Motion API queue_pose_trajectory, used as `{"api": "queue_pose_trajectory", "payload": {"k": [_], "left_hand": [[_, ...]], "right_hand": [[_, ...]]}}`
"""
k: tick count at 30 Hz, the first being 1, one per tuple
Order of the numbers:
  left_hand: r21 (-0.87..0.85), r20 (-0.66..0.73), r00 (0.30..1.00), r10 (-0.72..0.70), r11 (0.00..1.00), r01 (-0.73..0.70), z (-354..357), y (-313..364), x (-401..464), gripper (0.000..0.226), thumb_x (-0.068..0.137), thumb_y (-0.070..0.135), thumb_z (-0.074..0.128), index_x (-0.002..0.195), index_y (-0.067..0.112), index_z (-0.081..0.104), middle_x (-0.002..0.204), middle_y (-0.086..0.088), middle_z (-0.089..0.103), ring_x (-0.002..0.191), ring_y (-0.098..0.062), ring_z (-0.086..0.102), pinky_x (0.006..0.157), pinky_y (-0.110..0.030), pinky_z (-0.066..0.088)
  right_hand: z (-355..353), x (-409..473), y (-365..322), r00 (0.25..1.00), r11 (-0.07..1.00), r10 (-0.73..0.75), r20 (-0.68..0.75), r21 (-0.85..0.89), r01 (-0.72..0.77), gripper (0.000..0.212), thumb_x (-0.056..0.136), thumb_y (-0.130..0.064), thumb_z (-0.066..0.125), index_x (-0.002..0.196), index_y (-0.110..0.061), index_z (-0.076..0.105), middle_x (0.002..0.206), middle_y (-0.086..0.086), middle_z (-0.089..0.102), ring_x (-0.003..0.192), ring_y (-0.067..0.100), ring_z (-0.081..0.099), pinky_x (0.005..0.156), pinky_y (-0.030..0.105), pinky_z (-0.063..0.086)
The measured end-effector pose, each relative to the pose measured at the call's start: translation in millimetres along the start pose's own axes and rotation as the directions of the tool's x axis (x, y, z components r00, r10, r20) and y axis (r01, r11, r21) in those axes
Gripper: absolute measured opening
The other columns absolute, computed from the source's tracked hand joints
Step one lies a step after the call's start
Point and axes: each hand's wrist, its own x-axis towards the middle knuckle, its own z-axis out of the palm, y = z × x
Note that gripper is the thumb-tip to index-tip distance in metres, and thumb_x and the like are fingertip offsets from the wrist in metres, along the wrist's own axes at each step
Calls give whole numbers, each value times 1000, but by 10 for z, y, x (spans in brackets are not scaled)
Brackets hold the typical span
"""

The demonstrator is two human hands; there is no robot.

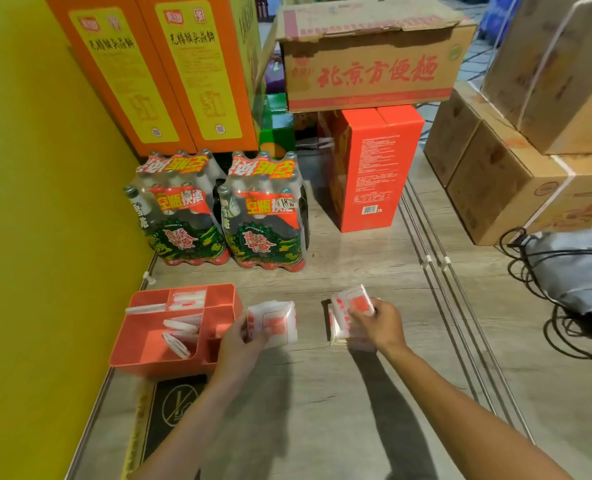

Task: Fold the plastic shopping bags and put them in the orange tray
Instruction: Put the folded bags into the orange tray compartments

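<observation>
Right up close, down by the bottom edge: black no-smoking mat (pixel 175 408) flat on the wood-look floor (pixel 356 393), hard against the yellow wall (pixel 27 237). Just past it, the orange tray (pixel 149 363), split into compartments, with a few folded plastic bags (pixel 180 336) already inside, some standing on edge, one more lot in the far compartment.

Left hand (pixel 240 344) beside the tray's right wall, grip clamped on a folded white bag with red print (pixel 277 323), thumb and fingers pinching its left edge, bag tipped up off the floor. Right hand (pixel 379 322) a bit apart to the right, fingers curled round another folded bag (pixel 353 303), lifted at an angle over a small pile of flat bags (pixel 339 332) on the floor. Can't tell how many in that pile, bit blurry.

Further back, two shrink-wrapped packs of bottles (pixel 225 209) side by side near the wall. Off to the right, a grey drawstring sack (pixel 578 268) with black cords trailing. Behind the bottles, a red carton (pixel 374 168) standing upright, a noodle box (pixel 370 60) stacked on top, two tall orange cartons (pixel 159 71) leaning at the wall, plain brown cartons (pixel 516 140) piled at far right.
</observation>
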Motion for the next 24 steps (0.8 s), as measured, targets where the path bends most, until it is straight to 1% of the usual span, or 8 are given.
{"api": "queue_pose_trajectory", "payload": {"k": [3,5,9,13,16,18,21,24], "left_hand": [[1,1,1000,28,1000,-28,-167,40,-41,24,90,32,72,113,31,65,109,12,70,104,-2,62,86,-23,49],[-8,-4,999,44,999,-44,-312,66,-62,19,90,32,70,108,33,64,106,15,70,97,3,65,86,-22,53],[-15,-46,998,50,999,-51,-732,38,-60,29,92,31,70,120,27,62,113,11,69,100,-6,69,79,-22,59],[-40,-140,990,33,998,-39,-1275,-66,-41,38,91,29,72,127,28,60,119,7,69,107,-12,68,88,-35,60],[-72,-239,970,39,996,-58,-1712,-121,-58,26,92,25,72,114,34,61,109,10,69,96,0,68,73,-19,57],[-83,-291,955,55,993,-83,-1984,-142,-65,27,93,26,71,118,26,63,106,7,70,86,3,68,61,-12,52],[-111,-370,928,49,989,-96,-2333,-242,-12,28,91,21,72,117,12,67,101,2,72,86,-9,69,61,-15,52],[-113,-413,910,39,989,-94,-2574,-393,60,27,89,20,75,115,13,69,102,-2,75,95,-22,72,71,-24,55]], "right_hand": [[-45,-205,-178,998,997,-52,41,60,49,11,87,-24,77,94,-19,70,92,-1,73,79,9,70,62,23,59],[-16,-339,-322,994,992,-87,72,102,79,9,86,-22,78,91,-20,71,89,-4,74,78,8,70,56,18,56],[259,-577,-722,978,976,-167,123,159,146,13,86,-21,79,96,-22,71,88,-14,71,79,0,69,61,11,52],[838,-757,-1104,946,961,-242,215,186,203,14,85,-24,80,96,-25,72,92,-12,73,86,3,70,78,25,59],[1353,-848,-1351,909,951,-298,290,174,256,11,86,-23,78,93,-30,73,92,-13,75,86,5,72,82,33,61],[1665,-902,-1510,880,938,-342,330,180,297,11,90,-20,75,92,-30,73,90,-9,77,86,9,73,83,39,61],[2071,-936,-1683,836,927,-374,401,143,346,14,97,-18,65,93,-30,72,95,-4,76,92,17,71,86,40,58],[2412,-905,-1763,818,915,-393,420,97,391,12,96,-19,66,95,-27,75,93,-3,76,92,19,71,85,42,57]]}}
